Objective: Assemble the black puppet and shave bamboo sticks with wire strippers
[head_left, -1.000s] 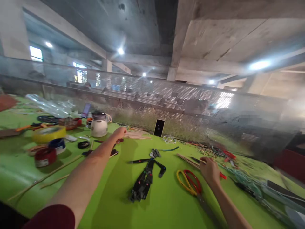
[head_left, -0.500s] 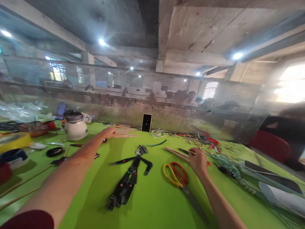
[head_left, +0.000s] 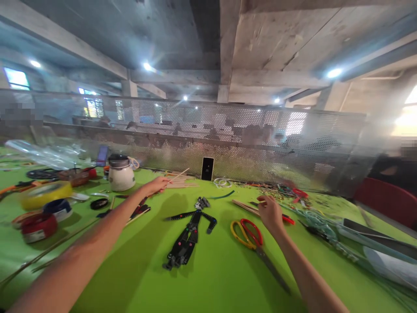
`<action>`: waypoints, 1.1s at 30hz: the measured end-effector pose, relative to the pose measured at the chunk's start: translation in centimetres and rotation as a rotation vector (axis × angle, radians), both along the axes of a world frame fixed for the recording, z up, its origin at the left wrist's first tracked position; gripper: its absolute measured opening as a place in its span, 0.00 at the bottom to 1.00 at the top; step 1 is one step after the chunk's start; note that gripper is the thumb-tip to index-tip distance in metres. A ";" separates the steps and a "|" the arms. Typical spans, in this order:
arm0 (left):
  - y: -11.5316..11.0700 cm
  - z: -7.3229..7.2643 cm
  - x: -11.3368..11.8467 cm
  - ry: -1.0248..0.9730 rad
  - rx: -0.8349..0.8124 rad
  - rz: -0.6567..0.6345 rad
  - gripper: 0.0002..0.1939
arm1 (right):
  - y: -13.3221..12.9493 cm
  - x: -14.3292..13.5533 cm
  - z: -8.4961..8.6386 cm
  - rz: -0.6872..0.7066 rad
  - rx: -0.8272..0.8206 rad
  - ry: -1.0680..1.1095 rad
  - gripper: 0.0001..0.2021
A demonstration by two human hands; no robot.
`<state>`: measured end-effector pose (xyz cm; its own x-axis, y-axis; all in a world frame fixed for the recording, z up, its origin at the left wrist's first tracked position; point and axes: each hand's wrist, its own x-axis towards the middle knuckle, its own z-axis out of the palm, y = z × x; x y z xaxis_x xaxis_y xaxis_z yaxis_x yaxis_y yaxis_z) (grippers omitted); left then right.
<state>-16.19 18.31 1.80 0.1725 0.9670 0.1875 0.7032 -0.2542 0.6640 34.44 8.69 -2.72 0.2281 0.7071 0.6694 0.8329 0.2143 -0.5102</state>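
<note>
Green table (head_left: 221, 284), concrete ceiling (head_left: 276, 39). A stick (head_left: 180, 174) juts from the pinching left hand (head_left: 157, 185); right hand (head_left: 271, 213): grip unclear.

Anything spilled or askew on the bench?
Possibly: loose bits lie strewn along the foot of the mesh screen, toward the right, like unswept scraps; can't tell whether spilled. The stick tilting up is just held in the left hand. Nothing looks plainly broken.

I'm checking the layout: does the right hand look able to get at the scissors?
Probably yes: the scissors lie close to the right hand, and nothing seems to lie on top of them.
</note>
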 end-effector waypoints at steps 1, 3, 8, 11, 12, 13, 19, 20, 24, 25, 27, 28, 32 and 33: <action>-0.6 -0.2 0.5 -0.006 -0.011 -0.023 0.15 | 0.0 -0.4 0.0 0.043 -0.015 -0.003 0.14; -1.6 -0.6 1.5 -0.008 -0.022 -0.057 0.15 | 0.0 -1.2 -0.1 0.137 -0.050 -0.014 0.14; -2.7 -1.3 3.4 -0.006 0.061 -0.023 0.12 | -0.4 -3.0 -0.1 0.308 -0.122 -0.031 0.11; -3.2 -2.0 3.8 -0.022 0.113 0.042 0.13 | -0.7 -3.9 0.2 0.348 -0.141 -0.021 0.11; -3.4 -2.3 3.8 -0.032 0.123 0.058 0.13 | -0.8 -4.4 0.4 0.365 -0.145 -0.020 0.11; -3.6 -2.5 3.9 -0.046 0.132 0.070 0.12 | -0.9 -4.9 0.5 0.385 -0.150 -0.021 0.11; -4.8 -2.6 4.1 -0.211 0.152 0.029 0.08 | -2.2 -9.3 1.3 0.504 -0.192 -0.030 0.12; -5.0 -2.5 4.2 -0.247 0.139 -0.007 0.09 | -2.3 -10.0 1.3 0.518 -0.200 -0.028 0.12; -6.1 -1.8 4.6 -0.400 0.072 -0.176 0.16 | -2.3 -11.8 1.4 0.568 -0.229 -0.005 0.13; -6.3 -1.6 4.7 -0.439 0.057 -0.217 0.18 | -2.0 -12.0 1.3 0.577 -0.236 0.002 0.14; -6.7 -1.2 5.1 -0.511 0.028 -0.297 0.21 | -1.3 -12.6 1.1 0.593 -0.250 0.010 0.15; -6.9 -0.9 5.3 -0.543 0.013 -0.336 0.22 | -0.9 -12.9 1.0 0.598 -0.255 0.012 0.16; -7.9 0.3 6.2 -0.645 -0.033 -0.474 0.26 | 0.4 -15.4 0.7 0.604 -0.262 -0.003 0.23; -8.2 0.6 6.4 -0.663 -0.040 -0.500 0.26 | 0.4 -16.3 0.8 0.602 -0.258 -0.010 0.25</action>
<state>-9.75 10.10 2.43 0.4497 0.8135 0.3688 -0.0268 -0.4005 0.9159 18.18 9.12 -1.97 -0.2632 0.8475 0.4608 0.6106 0.5162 -0.6006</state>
